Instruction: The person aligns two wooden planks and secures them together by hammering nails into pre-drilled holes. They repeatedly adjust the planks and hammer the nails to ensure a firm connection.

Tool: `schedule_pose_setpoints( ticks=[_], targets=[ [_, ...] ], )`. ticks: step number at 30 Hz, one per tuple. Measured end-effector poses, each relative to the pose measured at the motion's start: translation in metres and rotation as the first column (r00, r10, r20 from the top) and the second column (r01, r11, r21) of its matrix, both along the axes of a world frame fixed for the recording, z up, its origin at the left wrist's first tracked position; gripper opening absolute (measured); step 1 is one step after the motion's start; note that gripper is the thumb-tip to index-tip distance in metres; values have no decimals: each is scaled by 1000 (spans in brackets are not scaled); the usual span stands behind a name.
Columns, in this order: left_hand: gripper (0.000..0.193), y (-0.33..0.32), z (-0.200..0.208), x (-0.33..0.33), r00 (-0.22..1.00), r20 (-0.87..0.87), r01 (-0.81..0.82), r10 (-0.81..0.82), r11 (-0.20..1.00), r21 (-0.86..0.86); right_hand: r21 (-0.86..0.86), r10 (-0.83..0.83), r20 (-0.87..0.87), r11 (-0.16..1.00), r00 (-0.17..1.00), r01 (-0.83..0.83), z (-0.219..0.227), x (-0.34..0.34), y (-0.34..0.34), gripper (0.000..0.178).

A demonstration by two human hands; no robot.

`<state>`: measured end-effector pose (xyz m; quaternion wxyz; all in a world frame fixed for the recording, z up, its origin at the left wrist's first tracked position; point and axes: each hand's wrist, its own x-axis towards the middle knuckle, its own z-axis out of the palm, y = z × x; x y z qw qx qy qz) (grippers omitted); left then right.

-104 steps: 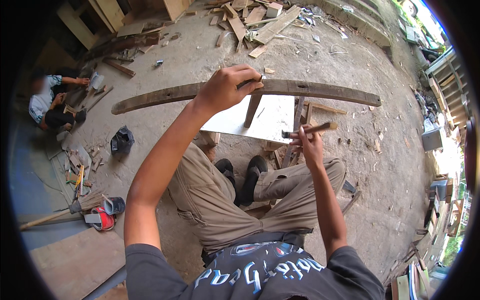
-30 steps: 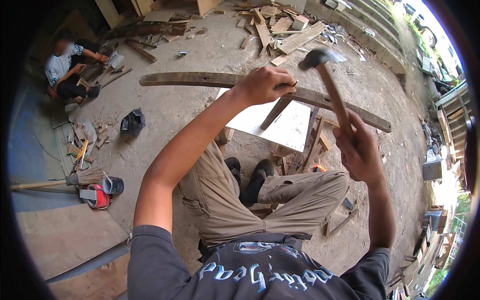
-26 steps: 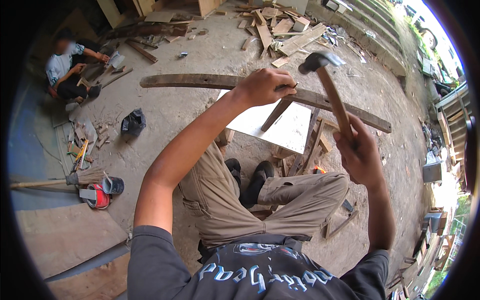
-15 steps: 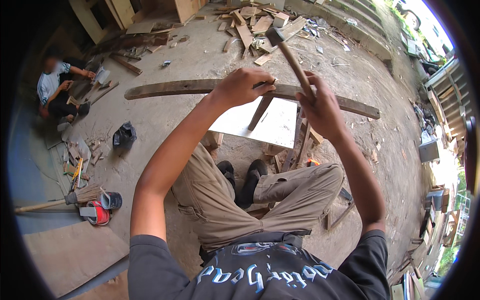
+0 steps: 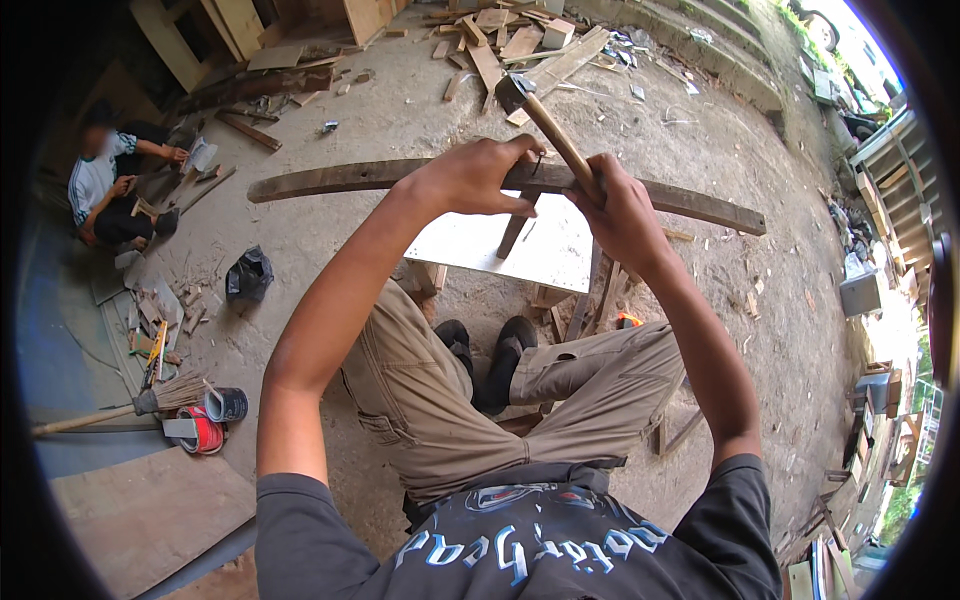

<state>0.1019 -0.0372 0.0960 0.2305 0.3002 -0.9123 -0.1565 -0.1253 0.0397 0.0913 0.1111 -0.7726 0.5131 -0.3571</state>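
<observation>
Looks to be at the nailing step: working on a long curved wooden bar (image 5: 552, 180), lying crosswise above a white-topped bench (image 5: 565, 250) and over a short wooden leg (image 5: 514, 238) slanting down to the white top. Cannot tell whether joined to that leg. Near the middle of the bar, just by the left fingertips, note a thin dark nail (image 5: 538, 165) standing up. In the right hand (image 5: 622, 210), holding a hammer (image 5: 556, 138) by its handle, with the head beyond the bar and apart from the nail. With the left hand (image 5: 480, 178), spreading thumb and fingers wide to either side of the bar; hard to say whether gripping it or merely bracing. Probably calls next for a straight stroke on the nail, without letting bar or leg shift. For that, mind the left fingers, close enough to catch a missed blow. Around the bench, see loose wood strips (image 5: 605, 295) to the right, a scrap pile (image 5: 530, 45) beyond, a black bag (image 5: 249, 275) to the left, then a broom (image 5: 165, 395), a dark can (image 5: 227, 404) and a red can (image 5: 207, 433) together. Farther left, notice a seated co-worker (image 5: 100, 190), well apart from the hammer
</observation>
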Motion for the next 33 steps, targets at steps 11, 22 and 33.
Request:
schedule_pose_setpoints(
  ticks=[11, 22, 33],
  targets=[
    [50, 5, 22, -11, 908, 378, -223, 183, 973, 65, -95, 39, -8, 995, 999, -39, -11, -1, -9, 29],
    [49, 2, 23, -11, 914, 365, -219, 175, 972, 83, -34, -11, 3, 999, 1000, 11, -7, -2, -10, 33],
    [44, -7, 9, -8, 954, 262, -161, 149, 987, 27, 146, -69, 58, 987, 996, 60, 7, 2, -4, 31]
  ],
)
